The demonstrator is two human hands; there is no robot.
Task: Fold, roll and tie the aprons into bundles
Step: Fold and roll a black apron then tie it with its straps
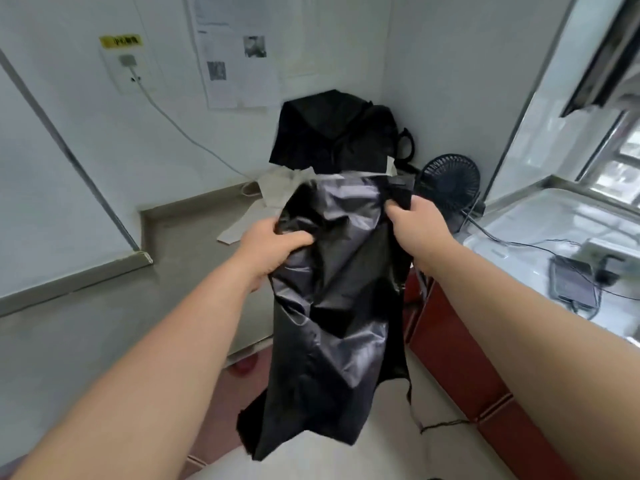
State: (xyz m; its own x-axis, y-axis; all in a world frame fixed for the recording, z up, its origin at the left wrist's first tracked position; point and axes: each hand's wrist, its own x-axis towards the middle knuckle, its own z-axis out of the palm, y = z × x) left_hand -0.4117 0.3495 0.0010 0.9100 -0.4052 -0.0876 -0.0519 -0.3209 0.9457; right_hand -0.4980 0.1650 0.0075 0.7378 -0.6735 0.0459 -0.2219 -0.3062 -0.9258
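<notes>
Here both hands, left hand [277, 242] and right hand [412, 216], clench the hanging black apron [332, 306].

Grey counter [104, 317]: black pile [332, 133], fan [448, 181]

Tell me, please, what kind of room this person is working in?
Probably a back room or small work corner of a shop or kitchen, not a home living space. Printed notices are taped on the wall, a grey counter runs along it, and a small desk fan stands in the corner.

Shiny black fabric apron [332, 306] (crumpled, hanging) between gripping left hand [273, 247] and right hand [415, 223].
</notes>
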